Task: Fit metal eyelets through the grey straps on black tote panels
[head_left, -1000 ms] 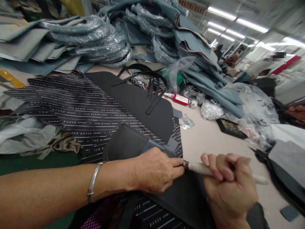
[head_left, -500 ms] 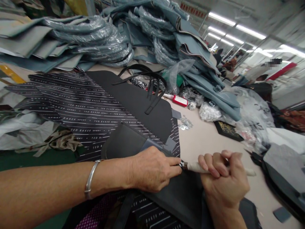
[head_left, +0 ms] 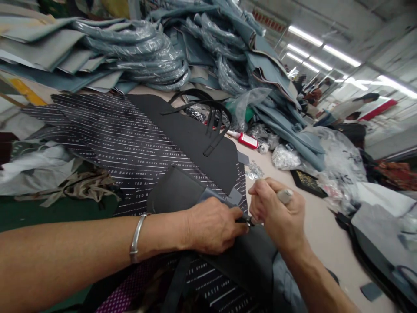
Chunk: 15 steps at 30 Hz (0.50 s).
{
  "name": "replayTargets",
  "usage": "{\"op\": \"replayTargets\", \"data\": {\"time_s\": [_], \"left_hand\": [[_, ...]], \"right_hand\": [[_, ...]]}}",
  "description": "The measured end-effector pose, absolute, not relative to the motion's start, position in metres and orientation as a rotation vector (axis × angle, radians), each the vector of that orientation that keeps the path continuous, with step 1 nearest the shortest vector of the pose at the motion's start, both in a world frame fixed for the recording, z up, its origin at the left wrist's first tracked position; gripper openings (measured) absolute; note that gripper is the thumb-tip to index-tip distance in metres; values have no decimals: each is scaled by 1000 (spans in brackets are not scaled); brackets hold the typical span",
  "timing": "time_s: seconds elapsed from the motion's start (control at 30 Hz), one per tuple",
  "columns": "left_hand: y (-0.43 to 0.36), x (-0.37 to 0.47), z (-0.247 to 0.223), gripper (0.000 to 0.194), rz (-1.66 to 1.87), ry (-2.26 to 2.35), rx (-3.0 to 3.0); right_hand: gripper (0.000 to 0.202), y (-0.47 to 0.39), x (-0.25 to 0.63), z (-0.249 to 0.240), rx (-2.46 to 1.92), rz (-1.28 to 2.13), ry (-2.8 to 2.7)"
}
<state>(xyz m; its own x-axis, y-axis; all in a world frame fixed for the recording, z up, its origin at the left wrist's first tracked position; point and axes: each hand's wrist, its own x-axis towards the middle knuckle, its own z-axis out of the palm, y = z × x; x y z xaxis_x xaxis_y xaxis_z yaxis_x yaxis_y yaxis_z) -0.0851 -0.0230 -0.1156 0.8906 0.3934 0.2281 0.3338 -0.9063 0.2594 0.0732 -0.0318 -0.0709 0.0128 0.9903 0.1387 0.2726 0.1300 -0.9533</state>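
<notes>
**Both hands at the edge of the dark panel**

On the beige worktable (head_left: 286,191), just in front of me, lies the dark grey leather panel (head_left: 176,193) that I am working on, spread over a black lining cloth printed with white lettered stripes (head_left: 107,139). My left hand (head_left: 211,226) rests flat on the panel's near edge, fingers curled and pinched down on the material, a silver bangle (head_left: 137,239) on that wrist. My right hand (head_left: 276,213) sits just to the right of the panel, fist wrapped tight around a pale-handled hand tool (head_left: 284,196); its dark metal tip (head_left: 249,221) meets the panel edge right at my left fingertips. What kind of tip it is I cannot tell, since my fingers crowd it.

Beyond the panel, black straps (head_left: 211,117) loop across a plain black sheet (head_left: 192,134). A red-and-white tube (head_left: 246,140) lies past the panel's far right corner, near crumpled clear plastic. Farther back, stacks of blue-grey cut pieces wrapped in plastic (head_left: 156,48) are piled high.
</notes>
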Motion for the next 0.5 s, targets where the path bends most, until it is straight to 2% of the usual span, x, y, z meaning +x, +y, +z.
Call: {"op": "replayTargets", "data": {"time_s": [0.3, 0.5], "left_hand": [[-20, -77, -139, 20, 586, 470, 2805], [-22, -82, -130, 15, 547, 532, 2799]], "right_hand": [[37, -4, 34, -71, -1590, 714, -1915], [38, -17, 45, -69, -1514, 603, -1877]]}}
